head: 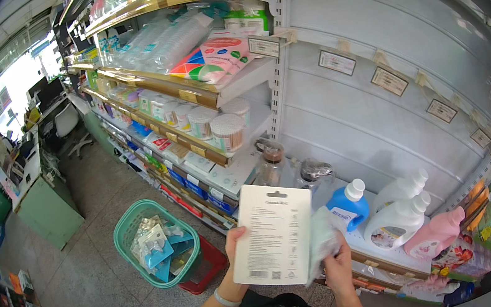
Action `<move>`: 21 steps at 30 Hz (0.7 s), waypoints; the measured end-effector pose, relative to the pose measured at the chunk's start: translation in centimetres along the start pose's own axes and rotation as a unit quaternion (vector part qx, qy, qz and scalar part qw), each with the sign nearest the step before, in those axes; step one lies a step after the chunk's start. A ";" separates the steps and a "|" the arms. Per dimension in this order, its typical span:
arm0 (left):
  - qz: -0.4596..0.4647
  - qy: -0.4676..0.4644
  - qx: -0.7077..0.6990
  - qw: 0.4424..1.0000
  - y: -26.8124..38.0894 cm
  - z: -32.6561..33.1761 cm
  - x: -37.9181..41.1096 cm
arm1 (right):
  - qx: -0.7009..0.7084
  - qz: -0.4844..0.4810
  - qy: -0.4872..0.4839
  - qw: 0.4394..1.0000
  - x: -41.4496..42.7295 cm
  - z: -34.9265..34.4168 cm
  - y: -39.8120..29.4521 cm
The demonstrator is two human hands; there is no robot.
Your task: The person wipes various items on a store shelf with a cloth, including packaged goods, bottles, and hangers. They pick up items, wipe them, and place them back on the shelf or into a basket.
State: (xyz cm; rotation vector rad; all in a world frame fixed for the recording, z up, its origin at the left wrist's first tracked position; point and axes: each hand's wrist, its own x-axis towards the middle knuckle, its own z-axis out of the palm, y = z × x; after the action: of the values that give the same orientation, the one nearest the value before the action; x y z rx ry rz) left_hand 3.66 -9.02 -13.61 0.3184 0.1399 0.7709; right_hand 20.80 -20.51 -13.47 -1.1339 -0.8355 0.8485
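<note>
My left hand (236, 253), with a pale band on its wrist, grips the left edge of a white hang-tab card package (270, 237), whose printed back faces me. In my right hand (338, 258) is a pale green item in clear plastic wrap (323, 239), held against the card's right side; what it is exactly cannot be told. Both are in front of the lower shelf. Below and left of the card, a green plastic basket (124, 260) holds blue and white packages, resting on or beside a red stool (205, 267).
Shelves carry tubs of cotton swabs (227, 132), a colourful pack (213, 59) and clear plastic cups (164, 42). Glass jars (270, 164), a blue detergent bottle (349, 205), white bottles (399, 223) and a pink bottle (436, 235) stand at right. A green counter (49, 214) is at left.
</note>
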 end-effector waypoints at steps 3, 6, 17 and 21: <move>0.000 0.094 0.184 0.978 -0.4 -1.9 0.5 | 0.234 0.042 0.066 0.969 -1.3 0.2 -0.1; 0.026 0.033 0.331 0.943 -0.4 0.0 0.7 | 0.090 0.001 0.102 0.991 -0.4 0.3 -1.0; 0.271 0.139 0.674 0.673 -5.6 -4.1 2.7 | -0.091 -0.074 0.040 0.992 -0.1 3.4 0.6; 0.437 0.250 0.654 0.564 -5.6 -16.7 9.4 | -0.188 -0.097 -0.084 0.974 -2.2 7.0 -0.5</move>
State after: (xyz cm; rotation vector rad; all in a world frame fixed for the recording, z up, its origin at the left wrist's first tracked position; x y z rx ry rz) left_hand 10.03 -2.30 -31.27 1.7038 1.2180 1.6589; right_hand 13.68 -19.68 -11.77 -1.2950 -1.2654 0.6438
